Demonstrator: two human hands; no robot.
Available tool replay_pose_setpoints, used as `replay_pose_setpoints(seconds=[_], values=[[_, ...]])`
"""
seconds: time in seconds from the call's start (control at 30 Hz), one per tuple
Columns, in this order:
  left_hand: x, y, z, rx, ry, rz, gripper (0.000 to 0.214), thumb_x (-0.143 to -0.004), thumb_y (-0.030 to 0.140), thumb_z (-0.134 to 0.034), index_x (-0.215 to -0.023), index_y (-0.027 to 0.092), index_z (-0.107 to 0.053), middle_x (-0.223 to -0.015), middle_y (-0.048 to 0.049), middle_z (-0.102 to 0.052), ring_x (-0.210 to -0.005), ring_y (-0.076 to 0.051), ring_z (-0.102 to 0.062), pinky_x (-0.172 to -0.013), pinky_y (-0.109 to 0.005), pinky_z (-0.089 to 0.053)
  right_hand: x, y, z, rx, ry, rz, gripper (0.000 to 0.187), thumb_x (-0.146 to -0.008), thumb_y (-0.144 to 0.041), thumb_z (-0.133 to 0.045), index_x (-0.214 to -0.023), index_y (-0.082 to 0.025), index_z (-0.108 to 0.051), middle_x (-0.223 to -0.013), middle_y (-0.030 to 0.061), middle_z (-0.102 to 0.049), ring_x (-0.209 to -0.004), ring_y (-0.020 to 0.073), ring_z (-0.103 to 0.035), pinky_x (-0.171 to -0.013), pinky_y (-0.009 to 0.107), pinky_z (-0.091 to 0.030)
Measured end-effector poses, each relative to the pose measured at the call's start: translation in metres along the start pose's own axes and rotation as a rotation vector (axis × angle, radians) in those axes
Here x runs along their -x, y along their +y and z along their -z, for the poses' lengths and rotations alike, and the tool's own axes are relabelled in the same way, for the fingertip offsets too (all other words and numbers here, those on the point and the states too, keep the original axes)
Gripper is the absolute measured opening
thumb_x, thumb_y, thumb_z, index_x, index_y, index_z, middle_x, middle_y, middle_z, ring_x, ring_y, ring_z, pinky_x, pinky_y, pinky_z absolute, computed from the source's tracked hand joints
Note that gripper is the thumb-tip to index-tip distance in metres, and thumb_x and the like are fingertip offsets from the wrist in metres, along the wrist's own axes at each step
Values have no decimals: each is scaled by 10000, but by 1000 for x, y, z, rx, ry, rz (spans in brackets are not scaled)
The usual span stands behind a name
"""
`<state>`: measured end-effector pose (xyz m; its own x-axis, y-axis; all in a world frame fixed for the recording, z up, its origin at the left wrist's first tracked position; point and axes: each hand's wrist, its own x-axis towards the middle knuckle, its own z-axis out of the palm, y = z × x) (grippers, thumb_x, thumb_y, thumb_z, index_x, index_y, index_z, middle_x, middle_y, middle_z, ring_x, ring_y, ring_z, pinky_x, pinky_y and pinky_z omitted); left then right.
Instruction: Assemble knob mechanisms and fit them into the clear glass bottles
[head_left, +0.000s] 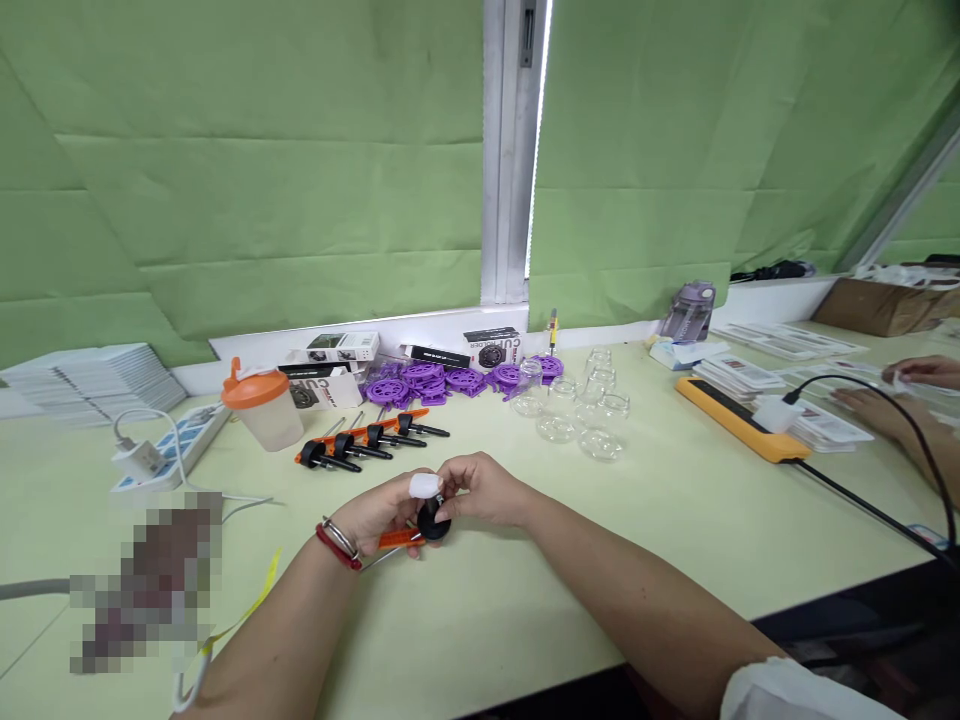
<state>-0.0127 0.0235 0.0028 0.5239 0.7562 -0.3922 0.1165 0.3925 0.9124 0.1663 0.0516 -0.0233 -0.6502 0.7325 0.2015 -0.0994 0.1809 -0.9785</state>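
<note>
My left hand (386,515), a white cover on its thumb, is closed around an orange strip with a thin metal rod and a round black piece (433,524). Fingertips of my right hand (480,490) pinch the same black piece near a small metal bit at its top. Part of this piece is hidden by my fingers. Beyond my hands lies a row of several similar black pieces (346,446) with metal rods and orange strips. Several purple wheel-like plastic parts (424,383) are piled behind them. Clear rounded glass or plastic vessels (556,428) stand to the right of the pile.
At left are an orange-lidded cup (264,408), a white power strip (176,445) and stacked white sheets (82,383). Printed boxes (330,388) line the wall. An orange power strip (739,420) with a black cable lies right, near another person's hands (892,400).
</note>
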Motion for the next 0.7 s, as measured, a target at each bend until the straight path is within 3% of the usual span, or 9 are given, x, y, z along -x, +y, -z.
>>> replay_pose_setpoints(seconds=[0.33, 0.5, 0.7], values=[[0, 2, -1, 19, -18, 7, 349, -730, 477, -561, -925, 190, -519, -762, -48, -608, -687, -237, -646, -460, -258, -443, -1, 3, -2, -24, 5, -9, 287, -557, -220, -788, -710, -156, -553, -685, -26, -576, -653, 111, -542, -637, 260, -445], [1, 3, -1, 25, -18, 8, 355, -738, 486, -548, -913, 178, -523, -762, -56, -608, -696, -241, -644, -466, -266, -449, 0, 1, -1, -92, -60, -16, 313, -593, -256, -777, -830, -148, -604, -734, -10, -612, -690, 117, -571, -695, 280, -452], [0, 1, 1, 26, -34, -3, 327, -735, 481, -551, -875, 189, -502, -833, -64, -619, -688, -230, -644, -469, -270, -459, 1, 3, 3, -64, -37, -40, 254, -665, -332, -734, -806, -142, -642, -725, -7, -626, -661, 106, -565, -703, 286, -455]])
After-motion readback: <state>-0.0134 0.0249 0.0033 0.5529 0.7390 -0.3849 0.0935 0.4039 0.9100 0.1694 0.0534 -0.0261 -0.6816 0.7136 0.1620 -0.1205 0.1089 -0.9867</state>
